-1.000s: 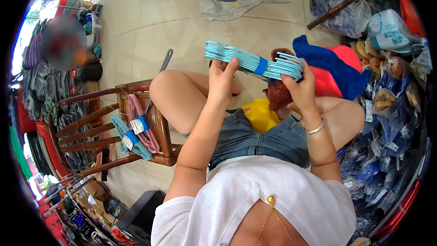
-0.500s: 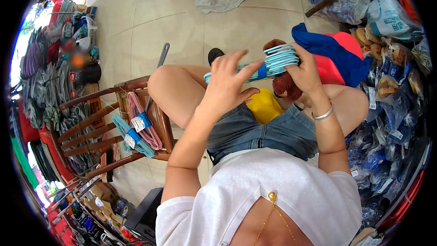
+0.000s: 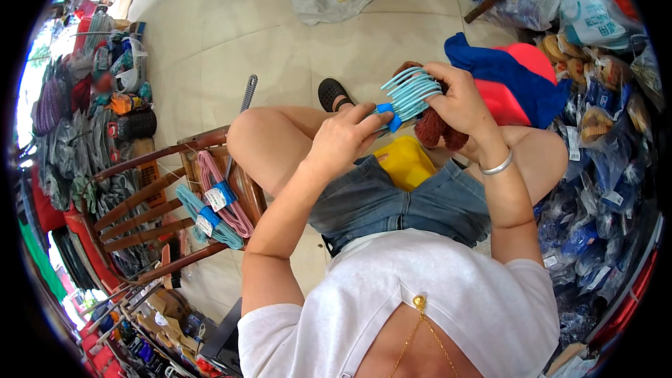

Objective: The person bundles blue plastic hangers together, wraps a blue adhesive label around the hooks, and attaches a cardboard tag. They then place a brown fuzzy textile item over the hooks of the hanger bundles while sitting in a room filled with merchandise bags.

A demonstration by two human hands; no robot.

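Observation:
A bundle of light-blue looped cord [image 3: 409, 91] is held up over my lap, with a bright blue band [image 3: 388, 117] round it. My right hand [image 3: 458, 98] grips the loops at the right end, thumb in front and fingers behind. At the other end my left hand [image 3: 343, 136] is closed round the bundle just left of the band, hiding that part. Several loops fan apart above the band. A fuzzy brown thing [image 3: 437, 131] shows behind and below the loops, partly hidden by my right hand.
At my left, a wooden chair [image 3: 157, 238] bears a pink cord bundle [image 3: 227, 199] and a light-blue cord bundle [image 3: 199, 213], both banded and labelled. A yellow seat [image 3: 406, 161] shows between my thighs. Blue and red cloth [image 3: 514, 87] and bagged goods [image 3: 595, 196] crowd the right.
My left hand has gone from loosely spread to closed on the bundle beside the band. The loops are fanned wider, and the bundle has shifted slightly left.

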